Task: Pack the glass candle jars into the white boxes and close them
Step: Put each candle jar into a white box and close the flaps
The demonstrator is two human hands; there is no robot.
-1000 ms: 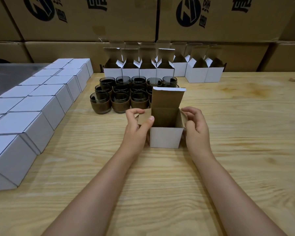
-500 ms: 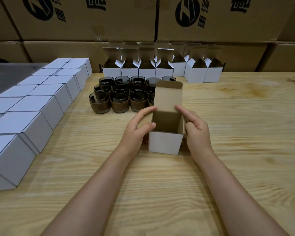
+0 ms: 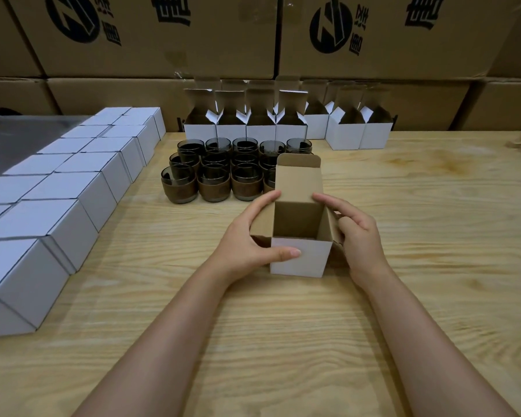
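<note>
Bare forearms enter from the near edge over a pale pine-grain wooden table (image 3: 433,236), whose near and right-hand surface lies open and unoccupied. The left hand (image 3: 247,245) grips the open white box (image 3: 298,257) at its near-left corner, thumb flat on the white front face, fingers curled behind the raised left side flap. The right hand (image 3: 358,236) cups the right wall, index finger extended to the hinge of the back lid, remaining fingers curled against the right flap. The box stands upright on the table between both hands; white outside, brown kraft inside, square in section, its interior visibly empty of any jar, tuck lid upright with rounded corners. Compared with half a second ago, the box sits nearer the person, the left thumb has dropped from the flap to the front face, and both side flaps are spread outward. Just behind, touching or nearly touching the lid, stands a block of glass candle jars (image 3: 214,176): smoked dark glass, round, each banded low with a brown sleeve, set in close rows. Along the left edge runs a double row of closed white boxes (image 3: 73,191), matte, sharp-edged, packed side by side. Farther back, a line of open empty boxes (image 3: 286,127) with lids raised abuts the jars' far side. Stacked corrugated shipping cartons (image 3: 163,40) with black printed logos wall the far edge.
</note>
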